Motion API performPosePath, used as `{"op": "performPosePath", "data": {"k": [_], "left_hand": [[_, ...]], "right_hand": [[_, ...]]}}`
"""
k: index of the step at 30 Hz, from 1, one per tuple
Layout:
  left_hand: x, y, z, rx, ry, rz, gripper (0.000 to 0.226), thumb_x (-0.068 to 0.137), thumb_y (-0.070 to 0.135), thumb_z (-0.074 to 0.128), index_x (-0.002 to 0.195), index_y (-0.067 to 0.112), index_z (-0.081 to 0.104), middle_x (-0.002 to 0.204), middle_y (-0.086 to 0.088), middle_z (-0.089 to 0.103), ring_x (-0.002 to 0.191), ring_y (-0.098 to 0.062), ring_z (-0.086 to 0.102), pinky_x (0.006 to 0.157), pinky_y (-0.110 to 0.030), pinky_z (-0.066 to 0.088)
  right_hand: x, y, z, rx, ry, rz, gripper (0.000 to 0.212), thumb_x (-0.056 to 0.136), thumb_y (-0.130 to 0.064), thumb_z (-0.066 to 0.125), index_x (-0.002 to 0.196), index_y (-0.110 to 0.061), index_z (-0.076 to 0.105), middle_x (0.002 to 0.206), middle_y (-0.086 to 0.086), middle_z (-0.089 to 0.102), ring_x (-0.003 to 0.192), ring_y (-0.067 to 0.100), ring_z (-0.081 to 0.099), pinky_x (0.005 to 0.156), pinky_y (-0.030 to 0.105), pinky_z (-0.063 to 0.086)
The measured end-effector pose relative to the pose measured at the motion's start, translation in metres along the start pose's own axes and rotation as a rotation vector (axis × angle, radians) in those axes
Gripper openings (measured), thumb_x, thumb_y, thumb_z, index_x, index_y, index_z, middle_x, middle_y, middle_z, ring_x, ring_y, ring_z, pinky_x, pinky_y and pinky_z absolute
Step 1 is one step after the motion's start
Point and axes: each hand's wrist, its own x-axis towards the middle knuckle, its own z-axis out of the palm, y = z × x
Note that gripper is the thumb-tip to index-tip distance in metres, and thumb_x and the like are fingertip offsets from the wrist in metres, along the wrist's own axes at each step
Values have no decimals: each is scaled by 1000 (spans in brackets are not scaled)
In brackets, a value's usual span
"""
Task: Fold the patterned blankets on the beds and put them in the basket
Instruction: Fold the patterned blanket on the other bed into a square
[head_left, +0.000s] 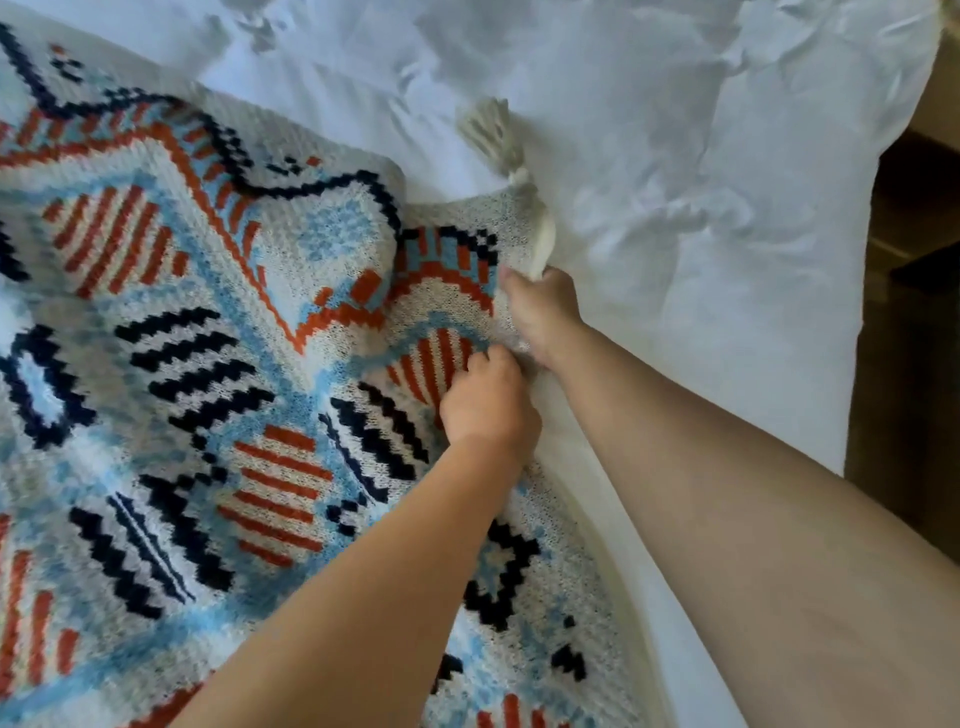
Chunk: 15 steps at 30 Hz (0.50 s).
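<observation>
A knitted patterned blanket (171, 395) in white, light blue, orange and navy covers the left and middle of the view, lying rumpled on a bed. One corner with a cream tassel (493, 135) is turned up near the middle. My right hand (543, 312) grips the blanket's edge just below the tassel. My left hand (488, 400) is curled into the fabric right beside it, bunching the cloth. Both forearms reach in from the lower right. No basket is in view.
White wrinkled bed linen (675, 182) fills the top and right of the bed. The bed's right edge drops to a dark wooden floor (914, 312) along the right side of the view.
</observation>
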Motion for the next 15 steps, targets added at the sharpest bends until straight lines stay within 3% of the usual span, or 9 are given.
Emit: {"op": "performPosePath", "data": {"k": [3, 5, 7, 9, 12, 15], "left_hand": [[1, 11, -7, -90, 0, -64, 17, 82, 8, 47, 94, 14, 37, 76, -2, 49, 65, -23, 48, 48, -28, 34], [-3, 30, -3, -138, -10, -79, 16, 81, 5, 45, 93, 13, 38, 70, 0, 45, 61, -20, 46, 47, -28, 34], [-11, 60, 8, -165, -19, -1, 20, 80, 1, 44, 97, 11, 43, 84, -5, 54, 74, -25, 53, 56, -33, 39], [-22, 91, 28, -131, -64, 144, 33, 82, -2, 44, 113, 8, 46, 111, -13, 56, 99, -32, 55, 73, -37, 44], [-42, 134, 67, -18, -174, 330, 55, 84, -4, 49, 135, 9, 34, 137, -13, 40, 126, -34, 38, 96, -43, 40], [-70, 153, 108, 124, -171, 523, 63, 87, 4, 49, 143, 10, 21, 145, -12, 29, 132, -32, 26, 107, -46, 27]], "right_hand": [[1, 8, -12, -220, 124, -209, 26, 95, -26, 46, 106, -7, 58, 96, 8, 65, 77, 21, 56, 64, 26, 40], [4, 15, -38, -287, 245, -263, 24, 97, -26, 41, 100, -8, 56, 97, 9, 64, 77, 23, 55, 63, 26, 38], [10, 28, -75, -336, 380, -267, 23, 97, -24, 40, 97, -7, 54, 93, 12, 63, 81, 29, 58, 63, 27, 35], [20, 43, -122, -363, 522, -229, 23, 95, -24, 41, 98, -5, 55, 99, 20, 65, 92, 36, 60, 67, 30, 35], [32, 83, -202, -390, 680, -39, 27, 95, -24, 41, 102, -3, 55, 110, 22, 63, 101, 38, 58, 74, 34, 40], [32, 123, -257, -349, 755, 176, 36, 95, -27, 44, 114, 1, 55, 122, 23, 58, 111, 39, 54, 90, 38, 42]]}}
